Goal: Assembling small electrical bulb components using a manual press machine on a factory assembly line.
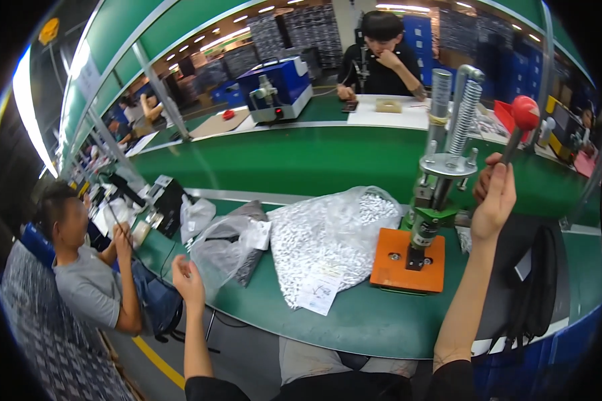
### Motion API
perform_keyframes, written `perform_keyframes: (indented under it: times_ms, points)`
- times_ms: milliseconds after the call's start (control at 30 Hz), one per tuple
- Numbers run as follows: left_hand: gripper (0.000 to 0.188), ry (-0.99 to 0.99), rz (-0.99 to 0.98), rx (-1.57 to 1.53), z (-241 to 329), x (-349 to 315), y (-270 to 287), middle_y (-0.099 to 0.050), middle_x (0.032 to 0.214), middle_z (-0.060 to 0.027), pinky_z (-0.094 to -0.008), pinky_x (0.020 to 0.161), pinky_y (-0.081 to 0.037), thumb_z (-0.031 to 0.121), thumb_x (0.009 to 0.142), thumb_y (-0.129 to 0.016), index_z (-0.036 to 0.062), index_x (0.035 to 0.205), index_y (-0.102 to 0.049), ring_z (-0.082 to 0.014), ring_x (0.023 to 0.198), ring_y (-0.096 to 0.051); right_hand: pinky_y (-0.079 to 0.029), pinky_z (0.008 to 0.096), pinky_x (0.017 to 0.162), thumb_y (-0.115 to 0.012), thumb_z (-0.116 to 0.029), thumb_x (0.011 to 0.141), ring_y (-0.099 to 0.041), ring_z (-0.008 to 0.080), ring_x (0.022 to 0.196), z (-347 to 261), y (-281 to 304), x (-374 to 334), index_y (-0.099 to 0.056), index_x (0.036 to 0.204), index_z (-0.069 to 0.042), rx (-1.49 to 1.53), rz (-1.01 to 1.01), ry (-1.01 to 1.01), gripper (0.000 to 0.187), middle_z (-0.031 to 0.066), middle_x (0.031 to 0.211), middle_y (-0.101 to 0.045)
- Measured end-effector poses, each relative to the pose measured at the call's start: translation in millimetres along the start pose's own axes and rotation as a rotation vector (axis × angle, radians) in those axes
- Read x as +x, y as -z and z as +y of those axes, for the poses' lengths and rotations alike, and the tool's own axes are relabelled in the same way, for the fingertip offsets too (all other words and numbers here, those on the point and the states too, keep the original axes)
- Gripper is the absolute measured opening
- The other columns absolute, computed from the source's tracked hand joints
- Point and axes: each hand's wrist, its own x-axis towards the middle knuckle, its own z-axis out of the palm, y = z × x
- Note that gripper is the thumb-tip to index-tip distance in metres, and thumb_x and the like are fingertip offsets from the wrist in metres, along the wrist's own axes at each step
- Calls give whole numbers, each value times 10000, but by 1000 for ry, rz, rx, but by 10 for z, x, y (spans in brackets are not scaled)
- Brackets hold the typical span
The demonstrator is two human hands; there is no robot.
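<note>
Black sleeves (453, 382) before the bench's (374, 327) near edge — right grip (495, 197) closed round the red-knobbed lever (513, 144) of an orange-based, spring-topped press (425, 230) — left grip (188, 284) loosely open beside a clear bag (214, 257).

Blue machine (282, 88), seated person in grey (95, 293), yellow floor line (157, 361)

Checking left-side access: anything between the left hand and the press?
Yes: the white bag and, nearer the left hand, the dark bag lie on the table between hand and press.
</note>
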Motion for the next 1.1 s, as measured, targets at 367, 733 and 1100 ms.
perform_keyframes:
  times_ms: [367, 733, 1100]
  points:
    - [254, -734, -732, -396, 2316, -631, -1651, -655, 960, -167, -425, 804, -496, -57, 793, -572, 24, 1024, -638, -357, 912, -624, -187, 185, 477, -404, -267, 1039, -241, 10, 538, -50, 69, -26, -497, 1045, -47, 4, -70, 18, 239, -62, 676, -299]
    - [172, -504, -1059, -100, 2226, -777, -2601, -654, 967, -162, -420, 747, -511, 136, 843, -637, 39, 970, -698, -344, 868, -632, -187, 188, 469, -399, -294, 1041, -233, 12, 531, -13, 47, -28, -494, 1025, -45, -2, -70, 31, 267, -61, 671, -295]
    - [129, -457, -719, -223, 2151, -898, -2298, -653, 777, -132, -439, 671, -504, 127, 835, -648, 86, 953, -681, -327, 760, -634, -219, 182, 481, -423, -292, 1032, -293, 14, 558, -13, 40, -25, -509, 1067, -44, -12, -22, 22, 264, -51, 699, -339]
